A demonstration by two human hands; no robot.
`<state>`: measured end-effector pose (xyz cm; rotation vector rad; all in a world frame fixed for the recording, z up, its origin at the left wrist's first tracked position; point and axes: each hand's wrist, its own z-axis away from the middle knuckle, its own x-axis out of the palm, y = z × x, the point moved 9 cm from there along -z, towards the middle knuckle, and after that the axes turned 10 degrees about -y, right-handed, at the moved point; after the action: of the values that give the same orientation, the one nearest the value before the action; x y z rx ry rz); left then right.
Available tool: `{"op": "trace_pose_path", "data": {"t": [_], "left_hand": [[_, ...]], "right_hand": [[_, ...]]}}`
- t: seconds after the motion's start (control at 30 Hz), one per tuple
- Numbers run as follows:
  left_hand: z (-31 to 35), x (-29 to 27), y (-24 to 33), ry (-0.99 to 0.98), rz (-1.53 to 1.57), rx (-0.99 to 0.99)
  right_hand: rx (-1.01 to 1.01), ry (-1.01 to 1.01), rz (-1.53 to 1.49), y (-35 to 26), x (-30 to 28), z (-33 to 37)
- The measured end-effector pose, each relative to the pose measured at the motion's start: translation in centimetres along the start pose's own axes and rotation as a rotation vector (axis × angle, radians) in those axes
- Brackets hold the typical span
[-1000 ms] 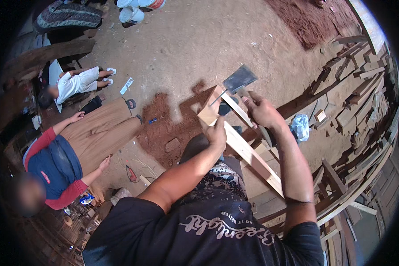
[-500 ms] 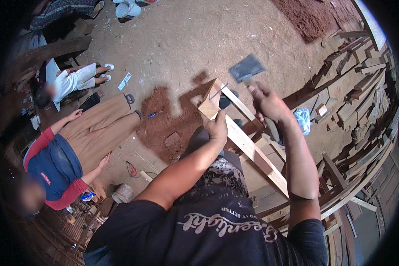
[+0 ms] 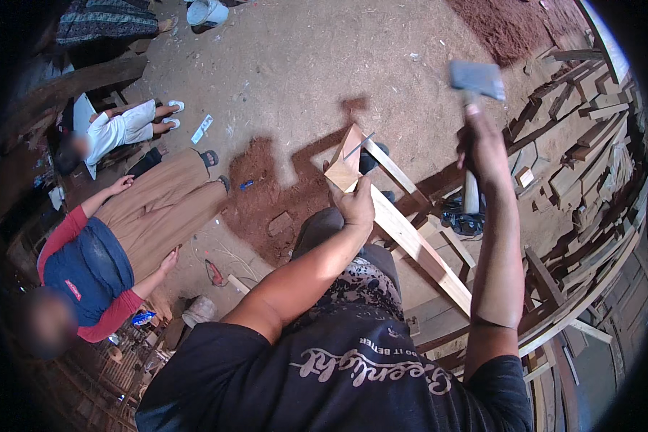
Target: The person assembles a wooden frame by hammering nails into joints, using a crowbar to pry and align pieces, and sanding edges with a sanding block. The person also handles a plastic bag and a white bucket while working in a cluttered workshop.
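Observation:
My left hand is closed around a pale squared timber near its far end. The timber slants from that end down toward my right forearm. A thin dark metal rod lies slantwise across or stands in the timber's end; I cannot tell whether it is driven in. Raised to the right, my right hand grips a hammer by its wooden handle. Its broad grey rectangular head is slightly blurred and well apart from the timber. A second, thinner strip of wood runs beside the timber.
Stacked wooden offcuts line the right side. A black plastic bag lies below the hammer handle. At left stands a person in brown trousers, with a smaller person in white beyond. A white bucket stands at the far left.
My right hand has swung the hammer up, away and to the right of the timber. My left hand and the timber have barely shifted.

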<state>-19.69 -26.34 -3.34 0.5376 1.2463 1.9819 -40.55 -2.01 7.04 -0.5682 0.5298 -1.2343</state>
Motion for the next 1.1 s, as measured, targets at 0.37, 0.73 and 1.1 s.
{"op": "trace_pose_path", "data": {"t": [0.37,0.73,1.1], "left_hand": [[0.1,1.3,1.5,0.001,0.025,-0.040],[0.1,0.9,-0.5,-0.042,0.014,-0.057],[0.1,0.7,0.9,-0.021,-0.024,-0.051]], "right_hand": [[0.095,-0.245,-0.010,3.3,5.6,0.1],[0.008,0.112,0.022,-0.6,-1.9,0.0],[0.110,-0.209,0.163,3.4,4.8,0.3]]}}
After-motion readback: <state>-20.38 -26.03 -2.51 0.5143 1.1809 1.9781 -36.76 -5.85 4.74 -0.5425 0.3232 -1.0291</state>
